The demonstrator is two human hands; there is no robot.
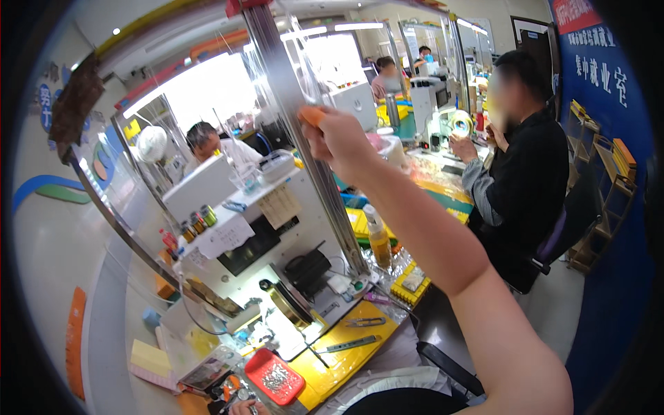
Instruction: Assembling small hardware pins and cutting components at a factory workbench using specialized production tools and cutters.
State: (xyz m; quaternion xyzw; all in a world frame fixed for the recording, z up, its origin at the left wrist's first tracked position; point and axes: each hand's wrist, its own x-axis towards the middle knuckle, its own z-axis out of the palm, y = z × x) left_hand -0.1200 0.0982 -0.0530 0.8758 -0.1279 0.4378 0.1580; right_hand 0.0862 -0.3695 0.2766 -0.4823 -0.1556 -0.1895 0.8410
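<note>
Orange is what shows at my fingertips: my right hand (339, 138) is raised high, fingers pinched closed on a small orange piece (311, 115), right against the tall metal post (304, 145) that rises from the far side of my table (346, 360). I cannot tell what the piece is; most of it is hidden behind my fingers.

To do this well, I judge, I should keep the pinch firm and my arm steady, since the piece sits high above the table and a slip would drop it among the clutter below. The clear panel beside the post also crowds my wrist.

My left hand (243, 408) is barely in view at the near edge, low down, and I cannot tell if it is open or holding anything.

Around me in this 1 head view: a red tray (274, 377) of small metal parts lies near my left hand, on a yellow mat (339, 363) that carries tweezers (349, 344). A bottle of amber liquid (378, 238) stands past the post's foot. A dark round fixture (304, 270) sits left of the post base. To the right, a person in a black top (526, 187) sits at the neighbouring place, well apart from my arm.
</note>
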